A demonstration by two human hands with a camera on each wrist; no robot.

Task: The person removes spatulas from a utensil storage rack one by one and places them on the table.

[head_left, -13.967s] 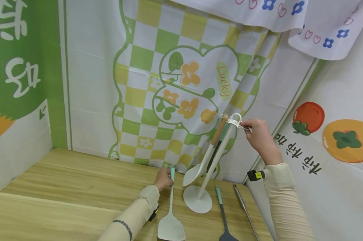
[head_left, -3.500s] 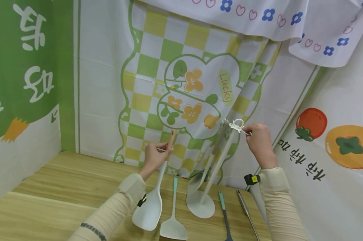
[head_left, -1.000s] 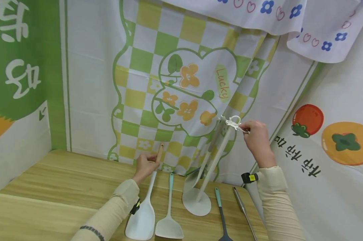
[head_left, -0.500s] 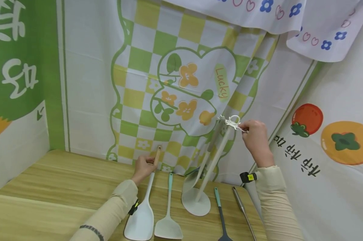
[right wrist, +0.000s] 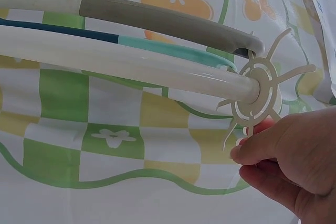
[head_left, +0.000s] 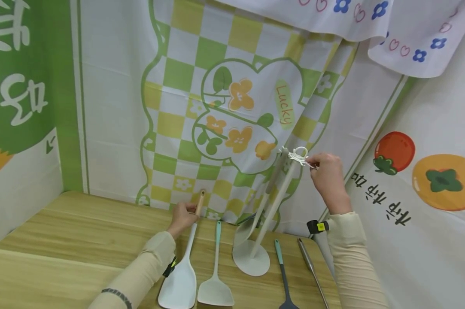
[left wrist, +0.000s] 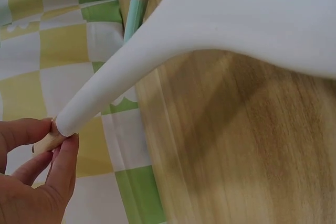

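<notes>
The left hand (head_left: 183,219) pinches the wooden handle (head_left: 200,204) of a white spatula (head_left: 179,283) whose broad head is low over the wooden table; whether it touches cannot be told. In the left wrist view, thumb and fingers (left wrist: 65,163) grip the handle beside the white neck. The right hand (head_left: 329,176) pinches a hook of the white rack top (head_left: 299,155), seen closely as a hooked wheel (right wrist: 257,90) in the right wrist view. A grey-handled utensil (right wrist: 163,19) and a teal-handled one (right wrist: 173,52) hang there beside the pole (right wrist: 157,66).
A pale spatula with a teal handle (head_left: 216,292) lies between the white spatula and the rack's round base (head_left: 251,258). Right of the base lie a dark turner (head_left: 282,270) and a metal-handled utensil (head_left: 311,266). A checked cloth (head_left: 178,124) hangs behind the table (head_left: 81,240).
Earlier the wooden-handled spatula hung on the rack; the left hand holds it left of the teal-handled one, having moved left and down. The right hand keeps its grip on the rack top.
</notes>
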